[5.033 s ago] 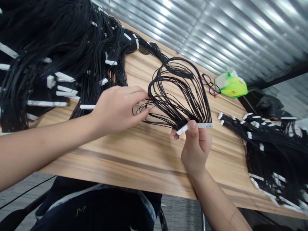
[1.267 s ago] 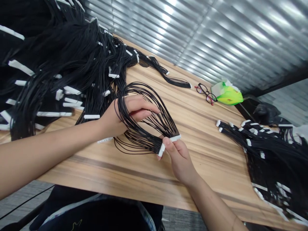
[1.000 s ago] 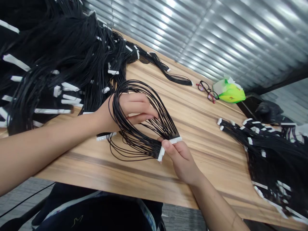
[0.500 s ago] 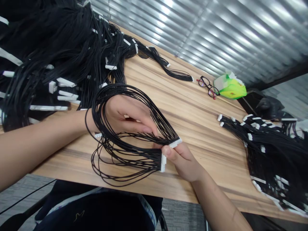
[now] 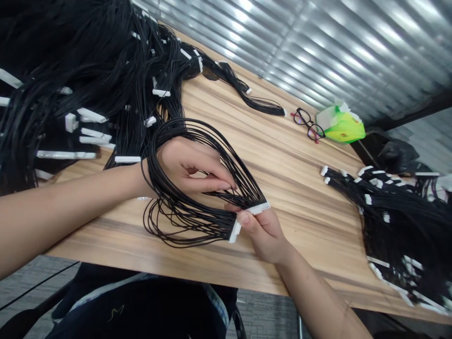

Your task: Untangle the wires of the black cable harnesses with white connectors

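Observation:
My right hand (image 5: 263,235) pinches two white multi-pin connectors, one (image 5: 257,208) and another (image 5: 235,231), set at an angle to each other. Many thin black wires (image 5: 190,221) fan out from them in long loops. My left hand (image 5: 187,167) sits inside those loops, with wires draped over its back and wrist. Its fingertips reach towards the connectors and press on some wires. Part of the left palm is hidden behind the wires.
A large heap of black harnesses (image 5: 88,70) lies at the left, and another (image 5: 395,221) at the right. Between them on the wooden table (image 5: 300,188) are a thin bundle (image 5: 254,101), glasses (image 5: 306,125) and a green-and-white bag (image 5: 341,125). A ribbed metal blind (image 5: 353,47) rises behind.
The wire loops have moved up my left hand and wrist, and their lower strands have drawn in towards the connectors. My left fingers now reach further among the wires, while my right hand stays nearly still.

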Tool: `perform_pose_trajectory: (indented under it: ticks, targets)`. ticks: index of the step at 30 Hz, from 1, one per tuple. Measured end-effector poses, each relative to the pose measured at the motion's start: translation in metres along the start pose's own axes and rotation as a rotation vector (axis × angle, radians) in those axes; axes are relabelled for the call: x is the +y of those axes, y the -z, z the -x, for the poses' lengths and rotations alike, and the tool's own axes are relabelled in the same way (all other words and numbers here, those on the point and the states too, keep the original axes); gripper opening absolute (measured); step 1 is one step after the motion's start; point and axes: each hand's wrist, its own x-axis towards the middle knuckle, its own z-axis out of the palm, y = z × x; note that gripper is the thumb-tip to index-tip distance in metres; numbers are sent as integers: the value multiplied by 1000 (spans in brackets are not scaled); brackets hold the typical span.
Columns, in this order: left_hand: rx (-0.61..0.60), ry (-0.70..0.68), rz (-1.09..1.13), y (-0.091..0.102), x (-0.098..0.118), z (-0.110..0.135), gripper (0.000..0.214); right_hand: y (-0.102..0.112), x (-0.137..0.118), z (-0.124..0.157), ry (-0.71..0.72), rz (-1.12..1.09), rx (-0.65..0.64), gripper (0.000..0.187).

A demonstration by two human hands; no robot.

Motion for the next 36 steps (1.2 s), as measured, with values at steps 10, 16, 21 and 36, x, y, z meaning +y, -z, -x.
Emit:
perform_pose_trajectory:
  ticks: [10,16,21,36]
  targets:
    - [59,-42,74,-7,2,-3,15,1,-1,0,154,117,-165,46]
    - [105,64,96,-10,-1,0,25,1,10,-2,11,-87,101,51]
    - [108,271,-45,-8,0,4,32,0,5,-15,134,-190,405,39]
    - [331,-95,-630,-16,27,6,11,-5,12,-16,306,-48,513,37]
